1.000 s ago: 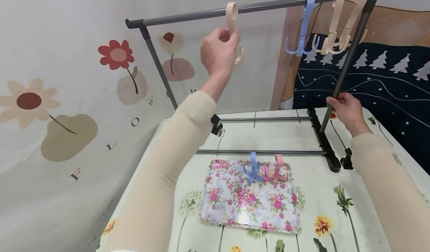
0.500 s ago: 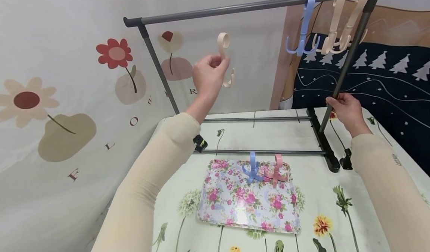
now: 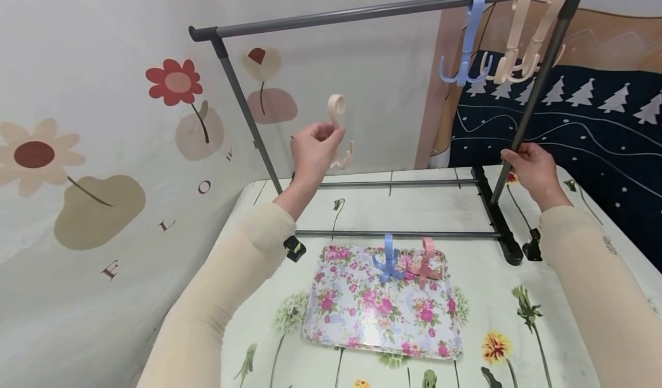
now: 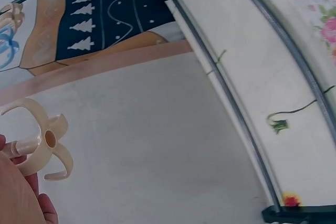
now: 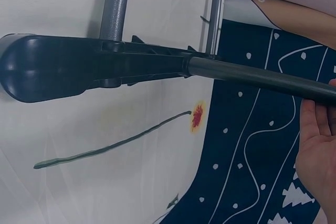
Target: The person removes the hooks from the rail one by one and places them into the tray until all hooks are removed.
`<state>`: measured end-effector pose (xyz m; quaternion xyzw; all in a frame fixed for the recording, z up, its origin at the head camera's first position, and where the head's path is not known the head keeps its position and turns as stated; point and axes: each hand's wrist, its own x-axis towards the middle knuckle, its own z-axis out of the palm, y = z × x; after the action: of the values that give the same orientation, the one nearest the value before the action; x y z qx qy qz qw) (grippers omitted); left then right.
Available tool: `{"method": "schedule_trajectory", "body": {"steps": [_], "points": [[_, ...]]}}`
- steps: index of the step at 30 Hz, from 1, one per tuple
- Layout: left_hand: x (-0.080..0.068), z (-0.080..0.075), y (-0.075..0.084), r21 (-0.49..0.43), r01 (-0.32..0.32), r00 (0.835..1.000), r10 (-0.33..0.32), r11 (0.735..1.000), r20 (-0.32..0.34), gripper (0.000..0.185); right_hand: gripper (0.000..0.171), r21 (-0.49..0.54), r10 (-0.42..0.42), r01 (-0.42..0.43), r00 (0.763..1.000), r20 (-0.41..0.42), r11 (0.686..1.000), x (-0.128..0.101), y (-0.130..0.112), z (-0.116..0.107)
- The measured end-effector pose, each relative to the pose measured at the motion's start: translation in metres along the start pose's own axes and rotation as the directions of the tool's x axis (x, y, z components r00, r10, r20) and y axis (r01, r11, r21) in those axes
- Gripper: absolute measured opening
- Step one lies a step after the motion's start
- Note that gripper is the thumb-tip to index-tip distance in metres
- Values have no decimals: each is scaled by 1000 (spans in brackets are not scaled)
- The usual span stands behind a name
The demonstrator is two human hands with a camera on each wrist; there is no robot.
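My left hand (image 3: pixel 312 149) pinches a beige plastic hook (image 3: pixel 338 129) in the air, below the grey top bar (image 3: pixel 362 13) of a small rack and above the table. The left wrist view shows the beige hook (image 4: pixel 39 142) with its curved prongs at my fingertips. My right hand (image 3: pixel 532 169) grips the rack's right upright pole (image 3: pixel 527 118); the right wrist view shows the pole (image 5: pixel 262 77) against my palm (image 5: pixel 317 150). A blue hook (image 3: pixel 468 43) and two beige hooks (image 3: pixel 522 37) hang on the bar's right end.
A floral tray (image 3: pixel 383 307) lies on the flowered tablecloth in front of the rack, with a blue hook (image 3: pixel 389 258) and a pink hook (image 3: pixel 426 261) at its far edge. A flower-print sheet hangs behind; a dark bedspread with white trees (image 3: pixel 579 118) is at right.
My left hand has taken the beige hook off the top bar and lowered it down and slightly left. The right hand keeps its grip on the upright pole.
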<state>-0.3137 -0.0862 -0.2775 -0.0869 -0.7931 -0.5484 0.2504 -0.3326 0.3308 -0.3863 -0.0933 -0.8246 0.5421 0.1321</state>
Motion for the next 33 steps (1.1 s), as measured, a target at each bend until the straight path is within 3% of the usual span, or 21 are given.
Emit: {"method": "schedule_trajectory", "body": {"steps": [14, 21, 33], "points": [[-30, -3, -38, 0, 63, 994, -63, 998, 93, 25, 33, -18, 11, -11, 1000, 3, 1000, 0, 0, 0], [-47, -8, -54, 6, 64, 987, -64, 998, 145, 25, 36, -17, 10, -10, 1000, 6, 1000, 1, -2, 0], [-77, -18, -79, 53, 114, 976, -121, 992, 182, 21, 33, -14, 7, -7, 1000, 7, 1000, 1, -1, -1]]}}
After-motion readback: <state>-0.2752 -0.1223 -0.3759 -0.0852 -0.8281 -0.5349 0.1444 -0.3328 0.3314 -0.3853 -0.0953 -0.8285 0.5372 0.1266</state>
